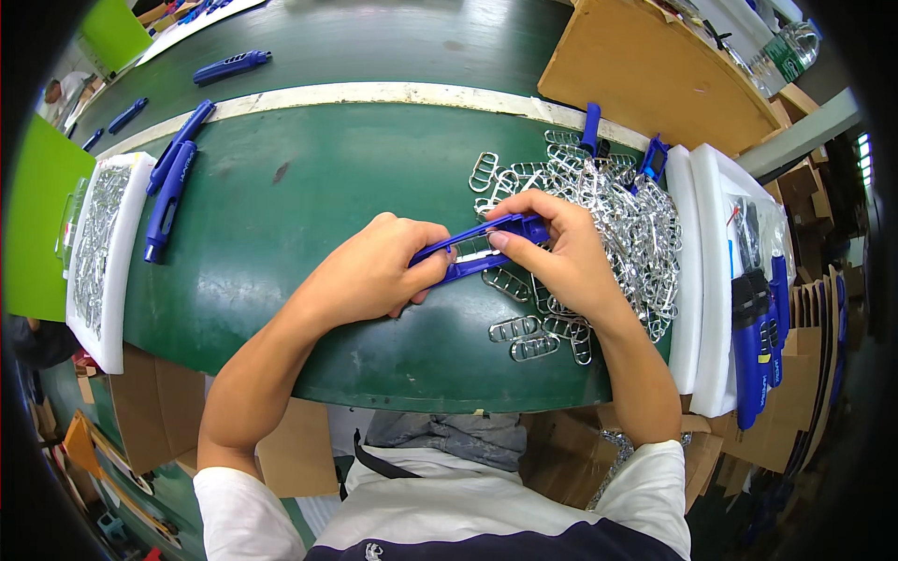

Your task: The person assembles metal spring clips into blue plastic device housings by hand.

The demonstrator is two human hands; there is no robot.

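Over the green table, both hands hold an elongated blue plastic housing [486, 266] that looks like an opened tool handle. My left hand [369, 266] is closed around its left end. My right hand [569, 248] pinches the other end between thumb and fingers. A silvery metal piece shows in the gap between the housing's two blue sides; the fingers partly hide it. A heap of shiny wire loop frames [636, 252] lies under and beyond my right hand. Several loose frames [514, 328] have spread toward the table's near edge.
Two blue tools [170, 201] lie at left beside a white foam tray [110, 351] of thin metal parts. A belt beyond the pale ledge [374, 92] carries another blue tool [231, 67]. White foam blocks [716, 280] and a wooden board [645, 70] border the right side.
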